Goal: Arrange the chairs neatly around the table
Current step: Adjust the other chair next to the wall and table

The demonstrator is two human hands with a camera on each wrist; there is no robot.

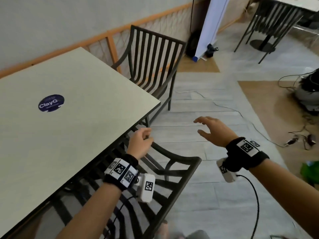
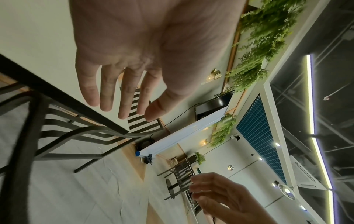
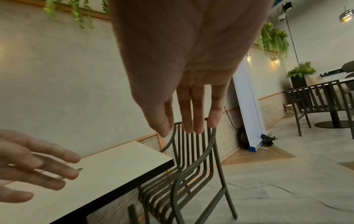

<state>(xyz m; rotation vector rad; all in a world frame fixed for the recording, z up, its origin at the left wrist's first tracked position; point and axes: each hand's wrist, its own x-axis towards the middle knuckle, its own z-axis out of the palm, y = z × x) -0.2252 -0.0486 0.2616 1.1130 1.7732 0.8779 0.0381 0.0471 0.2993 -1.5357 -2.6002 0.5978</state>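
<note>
A beige table (image 1: 72, 94) with a blue round sticker stands along the wall. One dark metal slatted chair (image 1: 153, 62) sits at its far end, partly under the top. A second dark chair (image 1: 172, 171) is pushed in at the near side, right below me. My left hand (image 1: 145, 136) hovers over that near chair's armrest by the table corner, fingers relaxed and holding nothing. My right hand (image 1: 201, 126) floats open above the floor to the right, palm down. The right wrist view shows the far chair (image 3: 193, 166) beyond the open right hand (image 3: 189, 128).
A thin cable (image 1: 224, 106) runs across the tiled floor. A white roll-up banner (image 1: 212, 26) leans at the back wall. Another table with chairs (image 1: 276, 19) stands at the back right, and equipment with tangled wires (image 1: 309, 90) sits at the right.
</note>
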